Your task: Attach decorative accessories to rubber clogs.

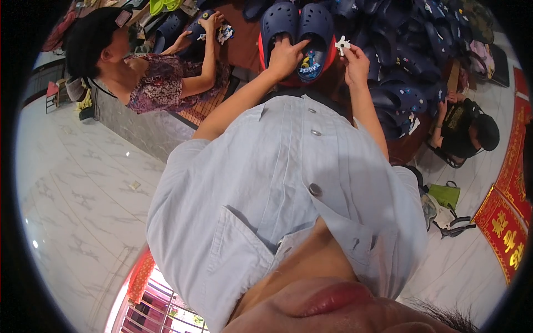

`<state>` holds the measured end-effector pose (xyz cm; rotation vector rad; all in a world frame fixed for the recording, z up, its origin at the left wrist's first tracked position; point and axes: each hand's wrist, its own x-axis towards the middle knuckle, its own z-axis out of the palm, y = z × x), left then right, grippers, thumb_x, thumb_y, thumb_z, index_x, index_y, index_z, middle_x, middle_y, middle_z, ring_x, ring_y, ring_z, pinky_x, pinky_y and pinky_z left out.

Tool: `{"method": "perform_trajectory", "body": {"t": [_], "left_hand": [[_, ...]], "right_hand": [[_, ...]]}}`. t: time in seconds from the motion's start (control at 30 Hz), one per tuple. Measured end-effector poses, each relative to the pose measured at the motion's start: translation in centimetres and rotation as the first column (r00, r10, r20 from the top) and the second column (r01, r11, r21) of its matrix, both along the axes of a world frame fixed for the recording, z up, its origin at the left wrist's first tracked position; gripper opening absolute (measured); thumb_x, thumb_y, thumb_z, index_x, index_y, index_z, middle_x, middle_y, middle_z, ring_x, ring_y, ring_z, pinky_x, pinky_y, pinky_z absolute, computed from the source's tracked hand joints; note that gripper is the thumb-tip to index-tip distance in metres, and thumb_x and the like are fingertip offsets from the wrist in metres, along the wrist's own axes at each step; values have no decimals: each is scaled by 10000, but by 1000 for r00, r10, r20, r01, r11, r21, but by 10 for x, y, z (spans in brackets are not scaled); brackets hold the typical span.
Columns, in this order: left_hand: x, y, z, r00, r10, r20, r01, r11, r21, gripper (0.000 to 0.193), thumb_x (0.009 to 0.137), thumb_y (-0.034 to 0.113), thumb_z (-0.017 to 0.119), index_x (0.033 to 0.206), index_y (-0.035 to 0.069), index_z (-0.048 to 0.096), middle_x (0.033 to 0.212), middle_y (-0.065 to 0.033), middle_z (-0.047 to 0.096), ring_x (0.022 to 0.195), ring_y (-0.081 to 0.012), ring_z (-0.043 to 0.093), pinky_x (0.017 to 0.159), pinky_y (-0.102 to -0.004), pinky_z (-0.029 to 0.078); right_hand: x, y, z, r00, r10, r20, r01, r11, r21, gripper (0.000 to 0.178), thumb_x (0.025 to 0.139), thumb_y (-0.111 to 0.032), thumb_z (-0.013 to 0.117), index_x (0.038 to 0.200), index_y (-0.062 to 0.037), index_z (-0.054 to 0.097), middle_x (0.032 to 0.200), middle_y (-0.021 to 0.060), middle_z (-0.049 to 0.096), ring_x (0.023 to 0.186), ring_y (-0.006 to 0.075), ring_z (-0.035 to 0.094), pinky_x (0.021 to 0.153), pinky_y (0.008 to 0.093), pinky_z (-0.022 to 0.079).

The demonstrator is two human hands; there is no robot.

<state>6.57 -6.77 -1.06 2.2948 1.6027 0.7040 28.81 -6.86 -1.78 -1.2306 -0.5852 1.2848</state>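
Note:
A pair of navy clogs (315, 25) with holes in the toes sits side by side in front of me, on something red. My left hand (284, 60) reaches over them. Its fingers go down into the left clog (279, 22), and its thumb rests at the inner edge of the right one, so it grips their adjoining sides. A coloured print (311, 65) shows on the right clog's insole. Just right of the pair, my right hand (356, 65) pinches a small white star-like shoe charm (342, 45) with a dark centre, held apart from the clogs.
Many navy clogs (402, 72) are heaped on the brown table (240, 41) to the right. At the left, a co-worker (161, 83) handles a navy clog (201, 28) beside white charms (225, 33). Another person (463, 130) in black works at the right edge of the heap.

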Motion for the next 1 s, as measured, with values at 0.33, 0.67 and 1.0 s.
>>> {"method": "perform_trajectory", "body": {"t": [0.33, 0.67, 1.0], "left_hand": [[-1, 4, 1, 999, -32, 31, 30, 998, 64, 403, 784, 183, 635, 1182, 245, 656, 994, -243, 530, 896, -436, 560, 744, -485, 519], [-1, 1, 1, 999, 1, 32, -1, 1000, 9, 343, 791, 212, 641, 1131, 219, 685, 959, -238, 544, 877, -423, 577, 747, -481, 514], [-1, 1, 2, 999, -3, 38, 2, 1000, 11, 335, 787, 232, 649, 1119, 213, 692, 996, -225, 535, 950, -409, 559, 792, -474, 508]], "right_hand": [[-9, 96, -2, 765, -105, 635, -66, 968, 241, 162, 803, -76, 679, 950, -7, 685, 821, 63, 689, 689, 153, 628, 654, 291, 489], [-34, 115, 5, 222, -264, 938, -509, 790, 343, 121, 788, -82, 670, 901, -41, 671, 920, 118, 629, 897, 321, 605, 782, 416, 490], [-31, 107, 8, 215, -250, 944, -570, 753, 329, 199, 785, -19, 640, 971, -70, 688, 952, 89, 623, 908, 300, 588, 823, 391, 489]]}}
